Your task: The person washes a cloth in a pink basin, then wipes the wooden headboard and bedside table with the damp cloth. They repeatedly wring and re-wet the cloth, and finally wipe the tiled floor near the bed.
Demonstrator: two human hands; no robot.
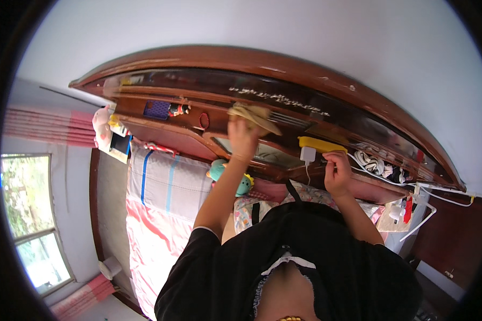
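Observation:
My left hand (242,138) presses a tan cloth (256,117) onto the shelf of a dark wooden headboard (217,110). My right hand (337,170) is raised with curled fingers at the near edge of a yellow power strip (321,143); whether it grips anything cannot be made out. A white charger (308,154) with a cable is plugged into the strip, just left of that hand. On the shelf, left of the cloth, lie a red bead bracelet (203,120), a small figurine (179,109) and a purple phone case (156,110).
Below the headboard, a bed holds a grey striped pillow (160,176) and a teal plush toy (243,185). Black and white scrunchies (369,162) lie at the shelf's right, beside a white cable. Bedside stands flank the bed; a pink plush toy (101,126) sits on the left one.

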